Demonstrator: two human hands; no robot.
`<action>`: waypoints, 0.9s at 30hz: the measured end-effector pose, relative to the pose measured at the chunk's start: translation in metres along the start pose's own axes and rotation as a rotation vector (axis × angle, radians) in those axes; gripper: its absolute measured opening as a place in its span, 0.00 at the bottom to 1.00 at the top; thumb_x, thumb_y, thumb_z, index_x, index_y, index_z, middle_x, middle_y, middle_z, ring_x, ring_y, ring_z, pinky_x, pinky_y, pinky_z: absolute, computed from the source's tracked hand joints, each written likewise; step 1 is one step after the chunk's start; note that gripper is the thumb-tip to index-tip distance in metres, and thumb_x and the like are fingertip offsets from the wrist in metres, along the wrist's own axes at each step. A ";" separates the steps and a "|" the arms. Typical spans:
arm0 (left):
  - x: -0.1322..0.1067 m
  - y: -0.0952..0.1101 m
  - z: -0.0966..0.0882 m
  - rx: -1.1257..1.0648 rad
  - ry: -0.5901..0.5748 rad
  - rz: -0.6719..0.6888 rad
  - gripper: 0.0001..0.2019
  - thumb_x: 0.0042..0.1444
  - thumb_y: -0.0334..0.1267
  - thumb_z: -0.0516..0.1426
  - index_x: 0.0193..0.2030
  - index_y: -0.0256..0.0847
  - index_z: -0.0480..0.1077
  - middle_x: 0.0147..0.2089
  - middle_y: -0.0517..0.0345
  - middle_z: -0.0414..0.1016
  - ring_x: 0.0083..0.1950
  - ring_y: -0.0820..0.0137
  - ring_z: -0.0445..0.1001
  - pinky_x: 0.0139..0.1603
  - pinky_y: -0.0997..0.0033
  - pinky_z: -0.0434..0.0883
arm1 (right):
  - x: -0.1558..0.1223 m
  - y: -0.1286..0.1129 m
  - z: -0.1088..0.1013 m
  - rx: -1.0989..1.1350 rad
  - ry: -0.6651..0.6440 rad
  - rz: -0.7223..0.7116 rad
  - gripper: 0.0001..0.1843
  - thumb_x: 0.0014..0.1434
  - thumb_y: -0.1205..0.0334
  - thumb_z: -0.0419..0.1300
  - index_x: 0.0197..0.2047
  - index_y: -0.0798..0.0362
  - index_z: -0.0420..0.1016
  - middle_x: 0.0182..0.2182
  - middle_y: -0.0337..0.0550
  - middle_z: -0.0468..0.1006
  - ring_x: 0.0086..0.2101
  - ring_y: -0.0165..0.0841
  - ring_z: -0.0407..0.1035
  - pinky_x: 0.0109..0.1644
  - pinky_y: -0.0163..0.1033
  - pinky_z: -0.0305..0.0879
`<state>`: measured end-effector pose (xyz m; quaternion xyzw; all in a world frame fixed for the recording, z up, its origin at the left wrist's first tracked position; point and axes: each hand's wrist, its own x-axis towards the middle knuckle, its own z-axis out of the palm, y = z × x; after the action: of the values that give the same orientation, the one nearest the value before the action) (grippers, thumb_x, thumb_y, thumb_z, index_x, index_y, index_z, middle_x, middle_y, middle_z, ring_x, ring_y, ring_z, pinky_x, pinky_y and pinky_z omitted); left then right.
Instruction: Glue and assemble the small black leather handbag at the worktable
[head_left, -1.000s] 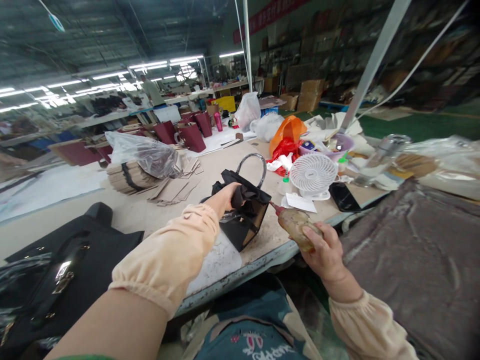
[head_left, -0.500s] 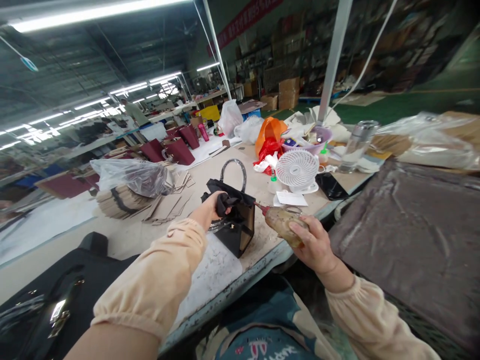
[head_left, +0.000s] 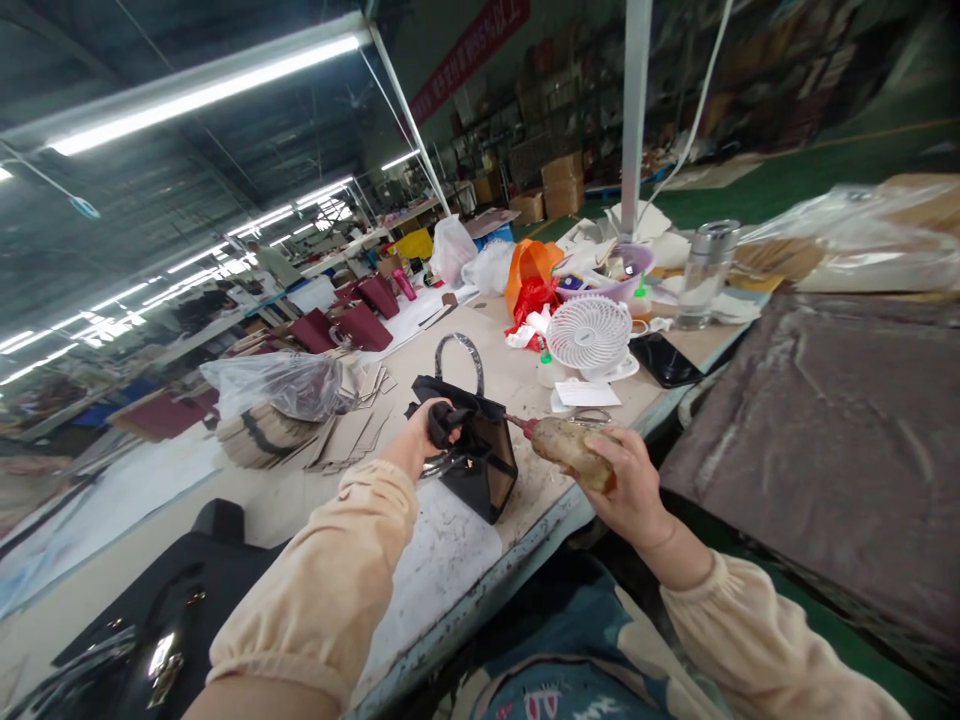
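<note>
A black handbag [head_left: 489,468] stands on the worktable, its looped handle [head_left: 459,345] wrapped in clear film. My left hand [head_left: 429,430] is closed on bunched black fabric [head_left: 448,424] at the bag's top. In my right hand [head_left: 634,490] is a yellowish, stained glue bottle [head_left: 566,448] with a red nozzle, lying nearly level. Its thin tip points left at the upper edge of the bag's side; whether it touches I cannot tell. The fingertips of my left hand are partly hidden by the fabric.
A white fan [head_left: 590,335], a phone [head_left: 664,360] and a glass flask [head_left: 707,275] stand at the back right. Cardboard pieces [head_left: 349,435] lie left of the bag. Another black bag [head_left: 172,610] lies at lower left. A brown covered stack [head_left: 817,480] is at right.
The camera view has shifted slightly. The bottle's nozzle has come closer to the bag's upper edge and lies flatter. My left hand keeps its hold on the black fabric.
</note>
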<state>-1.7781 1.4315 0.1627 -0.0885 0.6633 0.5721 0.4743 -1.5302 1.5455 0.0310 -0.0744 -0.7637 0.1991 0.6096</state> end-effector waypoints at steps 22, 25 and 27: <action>0.001 -0.001 -0.003 0.081 -0.003 0.036 0.05 0.45 0.31 0.49 0.21 0.39 0.56 0.15 0.54 0.60 0.14 0.71 0.61 0.10 0.79 0.56 | -0.009 -0.016 0.015 0.048 0.134 0.368 0.20 0.58 0.55 0.65 0.50 0.52 0.65 0.41 0.46 0.70 0.43 0.40 0.67 0.48 0.47 0.68; 0.004 -0.002 -0.005 0.084 -0.004 0.059 0.05 0.45 0.31 0.48 0.20 0.38 0.57 0.14 0.52 0.61 0.14 0.70 0.61 0.10 0.78 0.56 | -0.012 -0.018 0.019 0.098 0.183 0.700 0.21 0.56 0.47 0.64 0.46 0.50 0.67 0.39 0.42 0.70 0.40 0.38 0.67 0.46 0.46 0.66; 0.006 -0.002 -0.006 0.084 -0.009 0.072 0.06 0.45 0.32 0.48 0.20 0.38 0.57 0.14 0.52 0.61 0.13 0.70 0.61 0.10 0.78 0.55 | -0.011 -0.018 0.022 0.218 0.202 0.915 0.23 0.53 0.44 0.65 0.44 0.49 0.67 0.37 0.39 0.70 0.36 0.36 0.66 0.41 0.43 0.67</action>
<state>-1.7827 1.4286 0.1562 -0.0420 0.6872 0.5609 0.4598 -1.5467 1.5204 0.0238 -0.3577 -0.5640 0.5176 0.5349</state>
